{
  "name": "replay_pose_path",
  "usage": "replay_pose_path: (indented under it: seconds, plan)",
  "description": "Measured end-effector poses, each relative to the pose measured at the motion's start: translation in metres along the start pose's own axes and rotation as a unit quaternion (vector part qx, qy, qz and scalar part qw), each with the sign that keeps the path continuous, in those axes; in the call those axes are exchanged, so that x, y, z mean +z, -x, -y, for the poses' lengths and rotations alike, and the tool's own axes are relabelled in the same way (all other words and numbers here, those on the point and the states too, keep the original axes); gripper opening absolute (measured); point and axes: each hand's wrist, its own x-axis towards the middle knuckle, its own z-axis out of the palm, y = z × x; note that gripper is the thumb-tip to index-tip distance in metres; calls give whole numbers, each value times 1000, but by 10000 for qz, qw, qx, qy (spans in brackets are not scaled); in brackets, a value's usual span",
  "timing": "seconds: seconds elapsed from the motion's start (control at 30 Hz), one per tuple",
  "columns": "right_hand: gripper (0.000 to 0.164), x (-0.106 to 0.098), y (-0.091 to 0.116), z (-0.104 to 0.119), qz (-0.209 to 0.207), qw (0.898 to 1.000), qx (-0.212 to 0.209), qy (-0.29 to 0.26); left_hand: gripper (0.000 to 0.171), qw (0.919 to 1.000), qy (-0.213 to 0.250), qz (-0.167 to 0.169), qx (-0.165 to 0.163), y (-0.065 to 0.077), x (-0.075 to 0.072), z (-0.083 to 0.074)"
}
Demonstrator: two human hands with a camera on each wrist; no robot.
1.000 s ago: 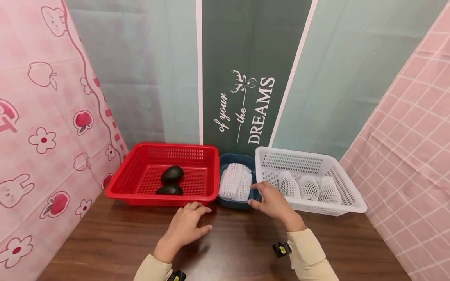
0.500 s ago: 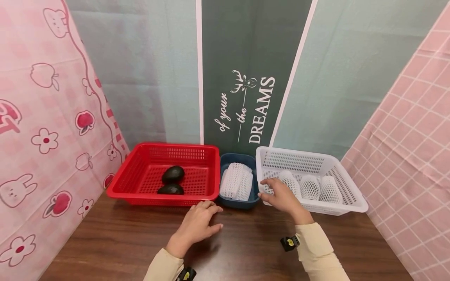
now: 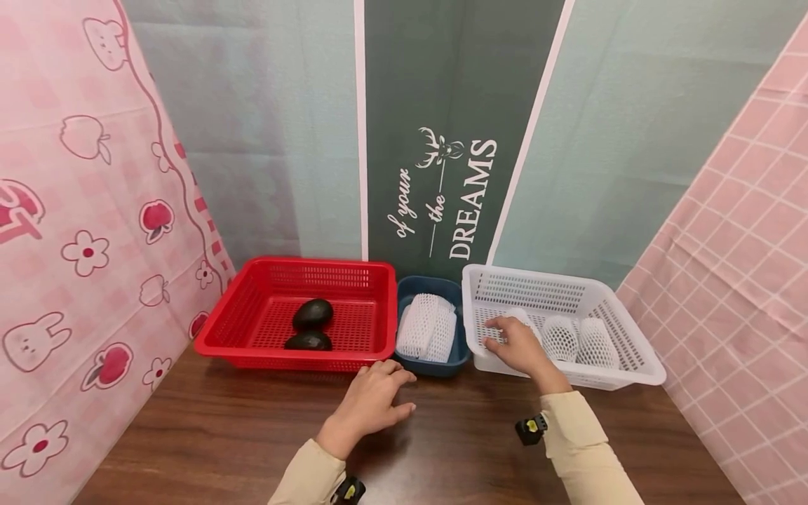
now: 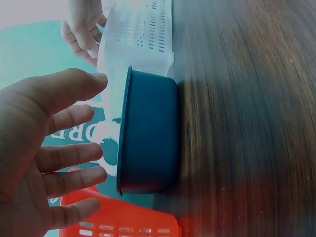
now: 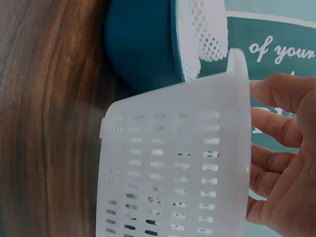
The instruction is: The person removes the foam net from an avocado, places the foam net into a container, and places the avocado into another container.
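Note:
My right hand (image 3: 520, 347) hovers over the left part of the white basket (image 3: 527, 277), fingers loosely bent and holding nothing. Below and beside it, several white foam-net-wrapped pieces (image 3: 560, 339) lie in that basket; the hand partly covers the leftmost. My left hand (image 3: 377, 398) is in front of the blue bin (image 3: 435, 368), fingers spread and grasping nothing, as the left wrist view also shows. Folded white foam nets (image 3: 426, 330) fill the blue bin. Two dark avocados (image 3: 313, 313) lie in the red basket (image 3: 252, 359) on the left.
The three containers stand side by side on a brown wooden table (image 3: 454, 449), against a green and grey cloth backdrop (image 3: 303, 140). Pink patterned cloth (image 3: 126, 231) hangs at the left, and pink checked cloth (image 3: 738, 280) at the right.
My right hand has moved right, from the blue bin's right edge to over the white basket. My left hand has shifted right along the front of the containers. The contents look unchanged.

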Motion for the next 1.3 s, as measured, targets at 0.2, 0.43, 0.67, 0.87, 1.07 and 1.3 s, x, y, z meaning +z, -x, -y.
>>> replay_pose_path:
  seconds: [0.2, 0.43, 0.67, 0.87, 1.07, 1.3]
  plan:
    - [36, -1, -2, -11, 0, 9994, 252, 221, 35, 9999, -68, -54, 95, -3, 6, -5]
    - [45, -6, -3, -25, 162, 9948, 836, 565, 36, 9997, -169, -69, 153, -9, 12, -9]
    - [47, -6, -4, -41, 294, 9918, 1102, 582, 37, 9995, -199, -101, 225, -13, 18, -13]
    - [51, -6, -9, -50, 376, 9898, 1266, 536, 37, 9991, -268, -147, 284, -15, 23, -13]
    - [55, -7, -12, -55, 611, 9847, 1502, 630, 36, 9992, -287, -5, 286, -19, 29, -14]
    - [58, -5, -16, -57, 893, 9793, 1710, 620, 36, 9992, -327, 60, 228, -20, 34, -11]
